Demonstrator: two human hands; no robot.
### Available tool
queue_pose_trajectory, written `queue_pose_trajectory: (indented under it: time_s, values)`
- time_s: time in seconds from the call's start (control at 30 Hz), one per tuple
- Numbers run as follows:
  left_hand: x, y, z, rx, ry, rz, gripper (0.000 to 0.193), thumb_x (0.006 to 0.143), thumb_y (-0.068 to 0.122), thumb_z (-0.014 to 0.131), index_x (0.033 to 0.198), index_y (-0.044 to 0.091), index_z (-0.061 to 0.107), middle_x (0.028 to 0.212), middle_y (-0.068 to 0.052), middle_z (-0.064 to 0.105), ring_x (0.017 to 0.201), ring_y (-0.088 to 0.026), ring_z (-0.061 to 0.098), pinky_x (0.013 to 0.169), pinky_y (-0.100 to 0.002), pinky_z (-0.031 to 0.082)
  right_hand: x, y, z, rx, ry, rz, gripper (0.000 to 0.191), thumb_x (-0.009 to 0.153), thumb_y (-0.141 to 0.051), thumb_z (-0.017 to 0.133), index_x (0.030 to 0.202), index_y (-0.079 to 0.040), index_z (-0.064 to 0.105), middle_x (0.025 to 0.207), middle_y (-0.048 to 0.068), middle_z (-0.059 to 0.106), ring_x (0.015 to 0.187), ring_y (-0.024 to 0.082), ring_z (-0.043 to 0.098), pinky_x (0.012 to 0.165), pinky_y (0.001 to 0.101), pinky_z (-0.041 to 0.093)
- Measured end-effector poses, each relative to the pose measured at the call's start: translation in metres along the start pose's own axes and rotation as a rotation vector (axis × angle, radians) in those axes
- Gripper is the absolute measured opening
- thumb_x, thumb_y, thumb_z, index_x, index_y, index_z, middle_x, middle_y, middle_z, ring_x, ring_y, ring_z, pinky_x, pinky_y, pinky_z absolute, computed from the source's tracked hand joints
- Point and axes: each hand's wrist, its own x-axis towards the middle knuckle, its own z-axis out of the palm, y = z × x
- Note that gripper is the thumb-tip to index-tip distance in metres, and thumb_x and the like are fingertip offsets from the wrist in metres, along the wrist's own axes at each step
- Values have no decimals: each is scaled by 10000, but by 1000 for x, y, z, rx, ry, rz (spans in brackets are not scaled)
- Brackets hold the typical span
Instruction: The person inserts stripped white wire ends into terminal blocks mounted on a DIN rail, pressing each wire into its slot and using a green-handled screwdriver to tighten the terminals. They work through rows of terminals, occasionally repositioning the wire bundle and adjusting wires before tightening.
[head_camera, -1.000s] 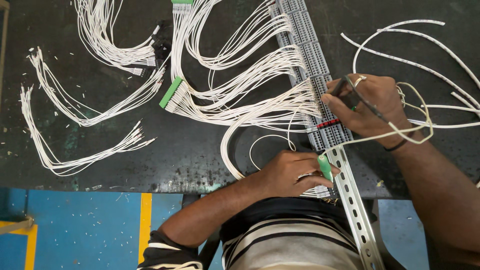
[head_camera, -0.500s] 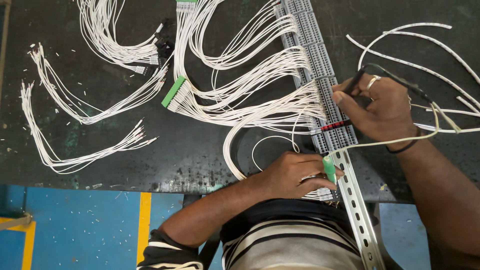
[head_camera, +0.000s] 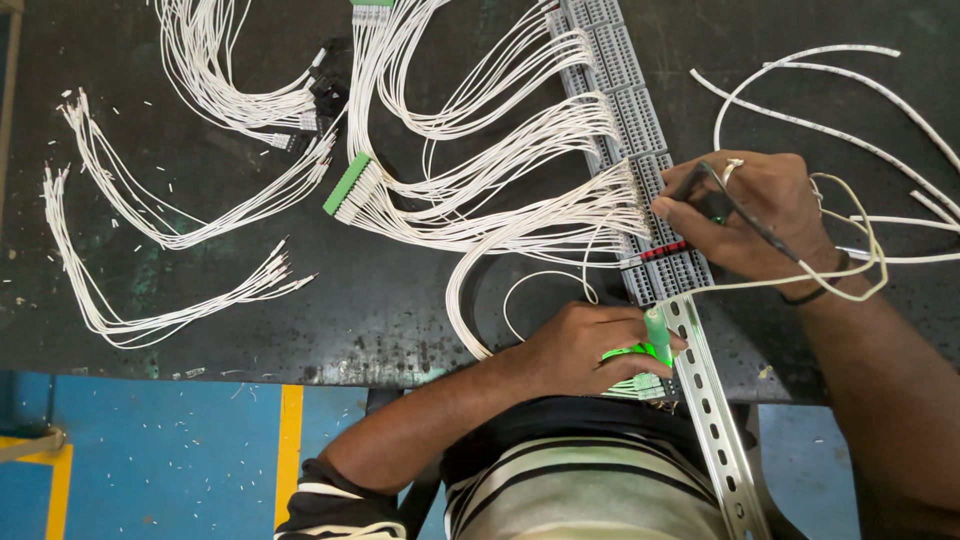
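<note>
My right hand (head_camera: 755, 215) grips a thin dark tool, its tip against the grey terminal block strip (head_camera: 640, 120) mounted on a perforated metal rail (head_camera: 715, 415). A loose pale wire loops over that wrist. My left hand (head_camera: 585, 345) rests at the table's near edge, closed on a green-handled tool (head_camera: 655, 330) beside the rail. Many white wires (head_camera: 520, 200) fan from the terminal blocks leftwards to a green connector (head_camera: 346, 184).
More white wire bundles (head_camera: 170, 230) lie spread on the dark worktable (head_camera: 380, 300) at left, some ending in black connectors (head_camera: 325, 95). Loose white wires (head_camera: 830, 100) trail at the right. Blue floor with a yellow stripe (head_camera: 288, 440) shows below the table edge.
My right hand has shifted slightly along the terminal strip, and the pale wire loop now hangs round the wrist. The left hand has stayed put.
</note>
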Motion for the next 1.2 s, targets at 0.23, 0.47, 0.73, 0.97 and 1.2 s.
queue_pose_trajectory:
  time_s: [0.23,0.47,0.73,0.97,1.2]
  values:
    - [1,-1,2,47,-25,23,172,974,163,765,1127,99,719,1167,-39,770,922,-183,771,814,-275,639,-3,-3,-2,82,-8,118,205,880,-118,845,960,10,706,935,124,759,699,159,732,587,277,557]
    - [1,-3,5,-36,-6,51,239,999,170,745,1221,86,714,1106,-45,743,937,-188,776,825,-281,650,-4,4,-1,50,0,34,220,883,-120,847,910,19,678,924,140,754,717,179,735,588,280,561]
    - [3,0,4,22,-20,49,253,979,165,751,1218,90,715,1109,-61,746,919,-203,771,813,-297,642,-5,6,0,49,26,-9,228,903,-124,842,880,-2,650,927,135,747,794,210,747,639,309,568]
    - [3,1,1,-11,-14,33,250,986,165,755,1219,88,709,1132,-63,745,941,-206,772,830,-298,643,-8,1,0,65,-6,265,218,923,-157,808,1073,-6,762,811,124,750,678,152,723,603,288,550]
    - [0,-1,0,-16,-3,54,235,979,169,754,1191,76,716,1078,-51,736,884,-200,765,791,-296,639,-5,-2,3,101,25,176,179,937,-116,803,1051,1,731,963,137,770,792,155,750,670,280,578]
